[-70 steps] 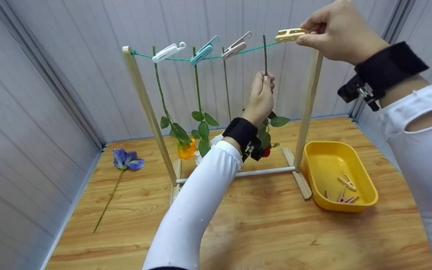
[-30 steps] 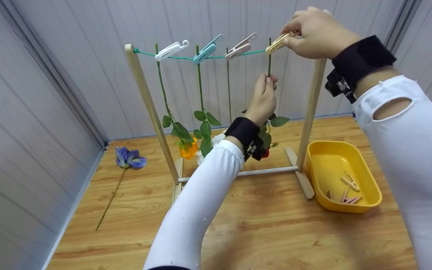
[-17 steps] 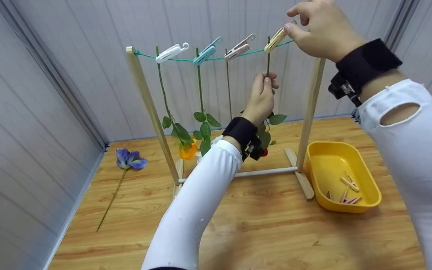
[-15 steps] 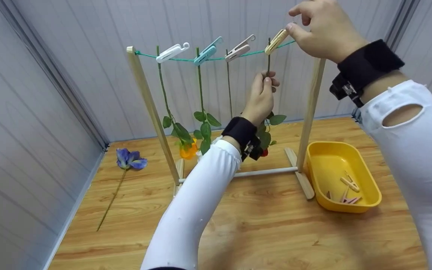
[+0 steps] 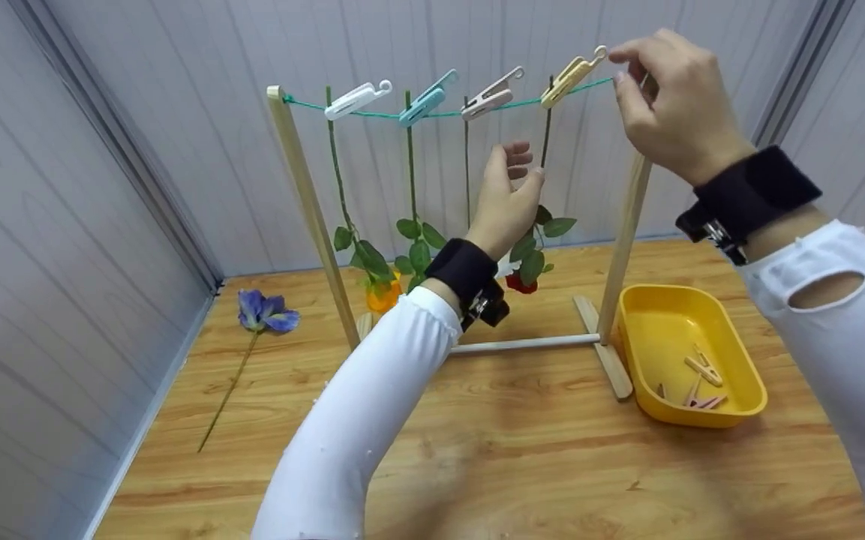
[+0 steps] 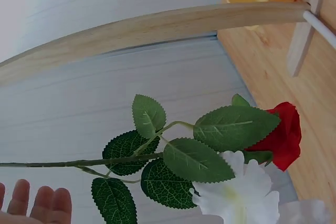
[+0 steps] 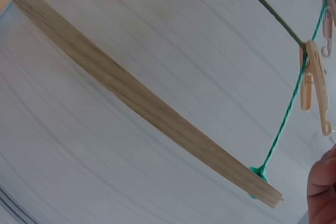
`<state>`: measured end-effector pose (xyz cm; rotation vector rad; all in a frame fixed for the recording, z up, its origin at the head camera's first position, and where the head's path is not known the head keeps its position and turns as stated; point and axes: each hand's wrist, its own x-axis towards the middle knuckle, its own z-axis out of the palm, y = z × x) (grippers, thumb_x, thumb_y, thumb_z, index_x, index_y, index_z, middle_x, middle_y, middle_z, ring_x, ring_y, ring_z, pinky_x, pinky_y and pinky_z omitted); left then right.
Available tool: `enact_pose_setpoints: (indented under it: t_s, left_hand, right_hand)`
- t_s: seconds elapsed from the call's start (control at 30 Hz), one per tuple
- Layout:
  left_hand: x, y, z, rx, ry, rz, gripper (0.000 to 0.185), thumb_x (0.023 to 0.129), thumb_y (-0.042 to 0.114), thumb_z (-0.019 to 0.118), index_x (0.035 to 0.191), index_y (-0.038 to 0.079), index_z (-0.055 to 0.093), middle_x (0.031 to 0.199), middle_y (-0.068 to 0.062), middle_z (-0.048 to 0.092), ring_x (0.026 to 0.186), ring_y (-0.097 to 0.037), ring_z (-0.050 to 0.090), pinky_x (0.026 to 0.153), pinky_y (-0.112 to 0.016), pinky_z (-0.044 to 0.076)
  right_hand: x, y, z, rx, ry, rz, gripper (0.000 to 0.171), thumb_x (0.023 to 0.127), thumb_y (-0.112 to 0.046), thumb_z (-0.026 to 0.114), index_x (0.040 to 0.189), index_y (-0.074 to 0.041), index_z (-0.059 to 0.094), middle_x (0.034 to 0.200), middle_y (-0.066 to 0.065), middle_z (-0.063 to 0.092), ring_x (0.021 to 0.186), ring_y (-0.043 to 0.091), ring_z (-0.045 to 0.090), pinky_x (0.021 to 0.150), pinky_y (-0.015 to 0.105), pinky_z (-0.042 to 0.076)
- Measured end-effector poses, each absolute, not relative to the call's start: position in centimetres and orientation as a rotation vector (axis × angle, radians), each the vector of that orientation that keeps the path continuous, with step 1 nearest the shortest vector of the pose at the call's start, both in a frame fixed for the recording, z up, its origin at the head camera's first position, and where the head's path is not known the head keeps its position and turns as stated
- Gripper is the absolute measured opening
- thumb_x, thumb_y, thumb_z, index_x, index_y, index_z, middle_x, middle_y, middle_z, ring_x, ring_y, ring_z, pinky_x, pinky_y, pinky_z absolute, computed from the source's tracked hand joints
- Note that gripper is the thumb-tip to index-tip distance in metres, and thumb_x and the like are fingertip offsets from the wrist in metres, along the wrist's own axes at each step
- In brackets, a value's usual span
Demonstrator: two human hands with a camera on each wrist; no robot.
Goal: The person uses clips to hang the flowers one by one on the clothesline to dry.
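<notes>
Hanging from a thin green cord point(image 5: 447, 114) strung between the two posts of a pale wooden drying rack point(image 5: 304, 195), a red artificial rose on a dark green wire stem point(image 5: 545, 146) is pinned head-down by a cream plastic clothes peg point(image 5: 572, 72). The person's left hand point(image 5: 506, 196) sits at about 7 o'clock from that peg, fingers straight and spread, just beside the stem but holding nothing; the left wrist view shows its fingertips point(image 6: 39, 203) apart from the stem. The right hand point(image 5: 665, 105) is at 3 o'clock from the peg, fingers loosely bent, forefinger and thumb tips just off the peg's tail, gripping nothing; the right wrist view shows the peg point(image 7: 317, 85) clear of the fingers.

Along the cord toward 9 o'clock come a beige peg point(image 5: 491, 95), a light blue peg point(image 5: 426, 98) and a white peg point(image 5: 355, 100), each with a stem below it. An orange bloom point(image 5: 385, 294) hangs low near the left post; a white bloom point(image 6: 236, 192) lies against the rose leaves. On the wooden table point(image 5: 522, 465), a yellow plastic tray point(image 5: 631, 330) at 4 o'clock from the rack holds a few pale pegs point(image 5: 698, 371). A blue-violet artificial flower point(image 5: 263, 313) lies flat at 8 o'clock, near the grey wall. No writing can be read anywhere.
</notes>
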<state>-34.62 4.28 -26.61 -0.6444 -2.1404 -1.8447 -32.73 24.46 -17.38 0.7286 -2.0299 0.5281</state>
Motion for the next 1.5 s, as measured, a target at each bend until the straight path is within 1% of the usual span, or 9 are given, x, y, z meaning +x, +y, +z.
enact_pose_setpoints:
  t_s: [0.2,0.37,0.47,0.6,0.9,1.13,1.3,1.4,1.5]
  left_hand:
    - [-33.0,2.9,-27.1,-0.709,-2.167,-1.742,0.023,0.108,0.004,0.058,0.131,0.000,0.054,0.124,-0.018,0.063,0.106,-0.022,0.063,0.090,-0.024,0.053]
    - [-31.1,1.0,-28.4,-0.728,-2.307,-1.584,0.021,0.106,0.004,0.064,0.125,0.000,0.057,0.110,-0.011,0.065,0.095,-0.017,0.064,0.085,-0.021,0.055]
    - [-30.2,-0.2,-29.2,-0.738,-2.366,-1.498,0.021,0.105,0.005,0.066,0.124,-0.001,0.059,0.106,-0.010,0.066,0.090,-0.017,0.064,0.083,-0.022,0.055]
    - [-29.1,-2.1,-30.2,-0.746,-2.405,-1.404,0.018,0.104,0.007,0.068,0.119,0.001,0.061,0.101,-0.011,0.068,0.085,-0.018,0.064,0.079,-0.024,0.055]
    - [-27.3,-6.5,-34.2,-0.689,-2.447,-1.268,0.005,0.102,0.008,0.069,0.101,0.004,0.066,0.088,-0.008,0.069,0.074,-0.013,0.059,0.069,-0.024,0.052]
    - [-26.4,-8.4,-37.2,-0.625,-2.472,-1.195,0.007,0.100,0.007,0.071,0.098,0.005,0.066,0.083,-0.007,0.069,0.071,-0.012,0.058,0.066,-0.024,0.049]
    - [-25.7,-9.1,-39.1,-0.624,-2.515,-1.115,0.010,0.099,0.010,0.075,0.095,0.007,0.066,0.082,-0.004,0.069,0.071,-0.011,0.059,0.066,-0.024,0.051]
    - [-25.2,-9.5,-40.0,-0.628,-2.542,-1.078,0.013,0.098,0.013,0.078,0.093,0.008,0.067,0.079,-0.002,0.069,0.069,-0.009,0.059,0.065,-0.024,0.051]
    - [-24.7,-9.9,-40.8,-0.626,-2.581,-1.048,0.016,0.098,0.017,0.080,0.092,0.010,0.067,0.077,0.001,0.068,0.067,-0.007,0.057,0.063,-0.024,0.051]
  right_hand:
    - [-31.6,25.3,-19.7,0.765,-1.982,0.562,0.029,0.108,-0.008,0.056,0.091,0.011,0.069,0.076,0.007,0.049,0.072,0.000,0.034,0.065,0.018,0.027]
    - [-30.7,25.9,-21.7,0.735,-1.926,0.634,0.034,0.105,-0.008,0.059,0.075,0.006,0.067,0.071,-0.008,0.044,0.064,-0.001,0.032,0.061,0.017,0.024]
    - [-30.3,26.6,-23.0,0.711,-1.896,0.665,0.040,0.103,-0.005,0.060,0.064,0.002,0.060,0.063,-0.005,0.042,0.060,-0.004,0.027,0.058,0.016,0.020]
    - [-29.7,27.9,-24.8,0.723,-1.917,0.686,0.043,0.099,-0.001,0.061,0.056,-0.001,0.054,0.054,0.004,0.044,0.055,-0.005,0.024,0.055,0.014,0.019]
    - [-29.6,32.2,-29.6,0.687,-2.199,0.603,0.055,0.095,-0.001,0.062,0.048,-0.016,0.040,0.047,-0.005,0.034,0.047,-0.003,0.021,0.048,0.019,0.020]
    - [-29.8,35.1,-33.8,0.511,-2.589,0.526,0.047,0.099,-0.008,0.065,0.056,-0.017,0.050,0.052,-0.007,0.044,0.047,0.007,0.036,0.049,0.025,0.030]
    - [-30.7,36.9,-36.2,0.369,-2.969,0.493,0.026,0.101,-0.024,0.073,0.084,-0.004,0.071,0.073,0.007,0.068,0.065,0.020,0.058,0.059,0.033,0.045]
    - [-31.3,37.7,-37.2,0.316,-3.141,0.443,0.040,0.098,-0.030,0.078,0.108,0.007,0.072,0.096,0.023,0.075,0.080,0.032,0.068,0.070,0.045,0.056]
    - [-31.9,38.4,-38.1,0.287,-3.250,0.405,0.060,0.094,-0.030,0.082,0.124,0.019,0.063,0.115,0.040,0.070,0.098,0.050,0.070,0.088,0.061,0.058]
